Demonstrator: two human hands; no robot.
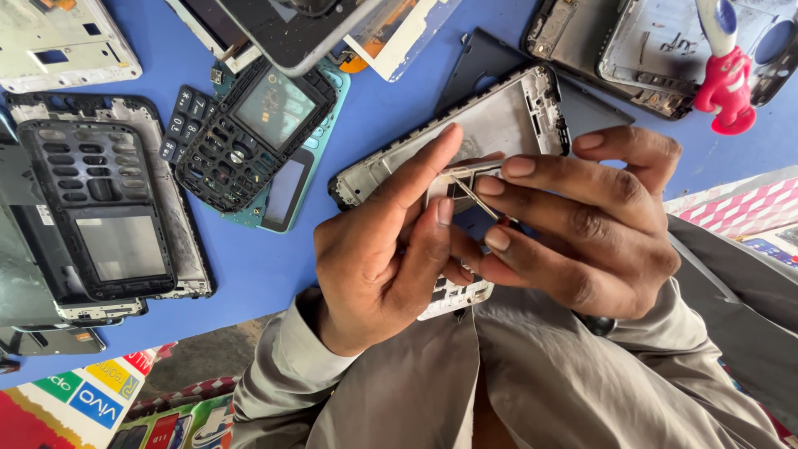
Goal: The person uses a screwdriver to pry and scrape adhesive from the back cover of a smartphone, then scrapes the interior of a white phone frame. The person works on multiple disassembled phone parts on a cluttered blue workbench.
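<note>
Near the middle of the frame, over a blue table, the person's left hand is wrapped around a stripped silver phone frame, thumb and forefinger closed on its lower half. Right hand has its fingers pinched together on thin metal tweezers, whose tips touch the frame just beside the left thumb. At left centre lies a black keypad phone housing on a teal circuit board. Upper right stands a red and white toy-shaped tool, well apart.
</note>
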